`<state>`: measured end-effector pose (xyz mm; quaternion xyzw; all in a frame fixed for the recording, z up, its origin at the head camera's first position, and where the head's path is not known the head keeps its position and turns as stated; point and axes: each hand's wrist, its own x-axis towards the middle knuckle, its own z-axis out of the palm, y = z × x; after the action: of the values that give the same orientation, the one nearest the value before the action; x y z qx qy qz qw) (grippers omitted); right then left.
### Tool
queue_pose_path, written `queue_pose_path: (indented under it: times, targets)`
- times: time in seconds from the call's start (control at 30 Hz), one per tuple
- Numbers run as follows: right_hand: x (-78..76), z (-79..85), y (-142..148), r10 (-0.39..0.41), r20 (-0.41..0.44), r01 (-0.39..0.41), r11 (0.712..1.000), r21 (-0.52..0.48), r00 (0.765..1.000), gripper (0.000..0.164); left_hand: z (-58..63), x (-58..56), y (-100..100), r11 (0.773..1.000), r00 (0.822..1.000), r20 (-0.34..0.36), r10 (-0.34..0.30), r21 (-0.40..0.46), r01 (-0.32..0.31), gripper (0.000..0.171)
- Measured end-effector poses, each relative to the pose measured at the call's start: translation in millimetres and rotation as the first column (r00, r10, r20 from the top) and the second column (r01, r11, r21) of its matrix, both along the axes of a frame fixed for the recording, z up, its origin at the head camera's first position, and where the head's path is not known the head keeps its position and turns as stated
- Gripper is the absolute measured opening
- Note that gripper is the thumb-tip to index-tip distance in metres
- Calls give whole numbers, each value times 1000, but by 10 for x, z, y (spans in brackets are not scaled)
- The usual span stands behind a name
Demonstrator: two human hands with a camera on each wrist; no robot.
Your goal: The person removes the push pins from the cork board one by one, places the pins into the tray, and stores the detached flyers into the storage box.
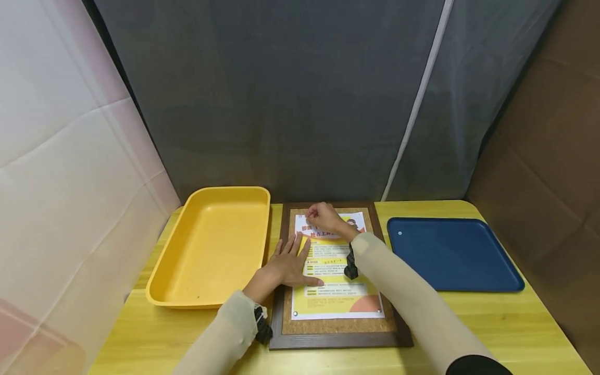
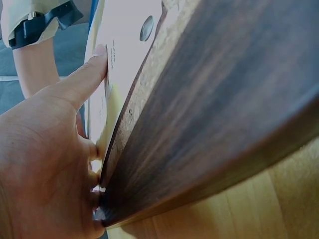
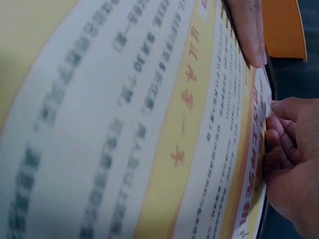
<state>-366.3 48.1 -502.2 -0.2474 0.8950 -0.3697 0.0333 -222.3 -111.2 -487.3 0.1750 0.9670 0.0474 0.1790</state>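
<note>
Poster (image 1: pixel 335 271), all corners: head view only

The person wears long, plain sleeves in pale beige: left sleeve (image 1: pixel 213 336) and right sleeve (image 1: pixel 412 294) match, both reaching down to the wrist. A small, angular black left unit (image 1: pixel 262 327) is fixed at one wrist, and a similar black right unit (image 1: pixel 350 266) at the other. Further up the right sleeve shows a rounded black band (image 1: pixel 478 365), partly out of the head view
</note>
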Motion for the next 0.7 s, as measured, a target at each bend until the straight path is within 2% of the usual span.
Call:
queue_pose_path:
  times: [0.3, 0.53, 0.7]
  targets:
    - [-17, -44, -87, -56, 17, 57, 998, -27, 998, 11, -112, -69, -17, 1000, 1000, 22, -8, 7, 8, 126]
    - [-9, -99, -145, -93, 11, 93, 995, -28, 996, 11, -13, -13, 9, 1000, 1000, 14, -3, -12, 3, 124]
    - [-5, -102, -172, -114, 10, 114, 993, -32, 993, 11, 1, 8, 30, 1000, 1000, 2, 4, -31, -4, 122]
